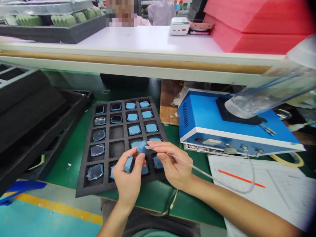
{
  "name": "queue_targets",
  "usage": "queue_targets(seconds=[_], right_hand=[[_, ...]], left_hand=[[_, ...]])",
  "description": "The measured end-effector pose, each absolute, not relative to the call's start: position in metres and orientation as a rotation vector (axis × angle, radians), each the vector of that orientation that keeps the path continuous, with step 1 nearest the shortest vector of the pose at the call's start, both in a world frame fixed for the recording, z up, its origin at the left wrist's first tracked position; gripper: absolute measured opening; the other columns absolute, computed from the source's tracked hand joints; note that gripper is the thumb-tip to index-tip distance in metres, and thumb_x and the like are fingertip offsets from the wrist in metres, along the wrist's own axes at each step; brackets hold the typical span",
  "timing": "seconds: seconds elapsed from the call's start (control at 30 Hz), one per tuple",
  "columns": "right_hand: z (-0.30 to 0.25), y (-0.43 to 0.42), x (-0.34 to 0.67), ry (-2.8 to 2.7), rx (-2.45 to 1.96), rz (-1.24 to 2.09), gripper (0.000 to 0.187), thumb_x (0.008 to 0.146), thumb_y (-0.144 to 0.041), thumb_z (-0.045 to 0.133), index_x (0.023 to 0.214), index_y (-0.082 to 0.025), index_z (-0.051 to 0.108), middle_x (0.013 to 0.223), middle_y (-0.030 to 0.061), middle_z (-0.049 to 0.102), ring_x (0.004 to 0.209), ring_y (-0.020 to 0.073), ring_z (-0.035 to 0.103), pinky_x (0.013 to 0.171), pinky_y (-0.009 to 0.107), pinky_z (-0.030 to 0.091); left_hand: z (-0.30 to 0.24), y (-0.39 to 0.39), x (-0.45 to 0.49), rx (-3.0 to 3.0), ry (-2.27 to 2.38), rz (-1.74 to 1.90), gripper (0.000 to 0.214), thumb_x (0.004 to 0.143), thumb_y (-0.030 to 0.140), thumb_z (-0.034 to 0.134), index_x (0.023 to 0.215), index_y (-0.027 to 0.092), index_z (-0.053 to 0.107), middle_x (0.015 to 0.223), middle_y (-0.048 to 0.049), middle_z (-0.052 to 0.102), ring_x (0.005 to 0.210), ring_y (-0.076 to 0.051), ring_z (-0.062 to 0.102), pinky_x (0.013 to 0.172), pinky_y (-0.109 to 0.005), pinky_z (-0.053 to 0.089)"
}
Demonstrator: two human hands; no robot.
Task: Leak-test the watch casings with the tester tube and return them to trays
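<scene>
Over the black foam tray (85,188) — blue bench unit (237,121) just right; left hand (128,179) clenched on a blue rounded piece (129,164); right hand (170,161) pinching a clear tube (197,172) — tip at the piece.

Green bench (64,164) runs beneath a white raised shelf (138,41) with a tan edge strip (138,59); red foam sheets (256,29) stacked at shelf's right end. Person in pink (161,13) beyond far edge. Floor (44,217) teal, yellow stripe (59,208) near bench's front edge.
</scene>
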State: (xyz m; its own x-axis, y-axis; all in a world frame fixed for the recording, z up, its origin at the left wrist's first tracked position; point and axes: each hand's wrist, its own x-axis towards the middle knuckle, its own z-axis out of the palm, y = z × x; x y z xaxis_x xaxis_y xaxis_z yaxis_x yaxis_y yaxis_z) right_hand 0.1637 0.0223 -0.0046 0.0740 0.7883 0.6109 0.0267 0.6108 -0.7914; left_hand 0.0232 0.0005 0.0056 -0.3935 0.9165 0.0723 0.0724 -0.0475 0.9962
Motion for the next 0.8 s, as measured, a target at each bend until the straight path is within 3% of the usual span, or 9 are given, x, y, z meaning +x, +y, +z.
queue_targets(seconds=[0.8], right_hand=[[-0.0044,0.0224,0.164,-1.383,-0.809,0.664,0.013,0.103,-0.028,0.064,0.102,-0.026,0.077,0.099,0.0077,0.083,0.102,0.0267,0.081,0.09,0.046,0.067]], left_hand=[[0.0059,-0.0008,0.0239,1.077,1.527,1.492,0.022,0.08,0.036,0.084,0.094,0.019,0.081,0.072,-0.0019,0.075,0.056,-0.016,0.07,0.055,-0.024,0.06]])
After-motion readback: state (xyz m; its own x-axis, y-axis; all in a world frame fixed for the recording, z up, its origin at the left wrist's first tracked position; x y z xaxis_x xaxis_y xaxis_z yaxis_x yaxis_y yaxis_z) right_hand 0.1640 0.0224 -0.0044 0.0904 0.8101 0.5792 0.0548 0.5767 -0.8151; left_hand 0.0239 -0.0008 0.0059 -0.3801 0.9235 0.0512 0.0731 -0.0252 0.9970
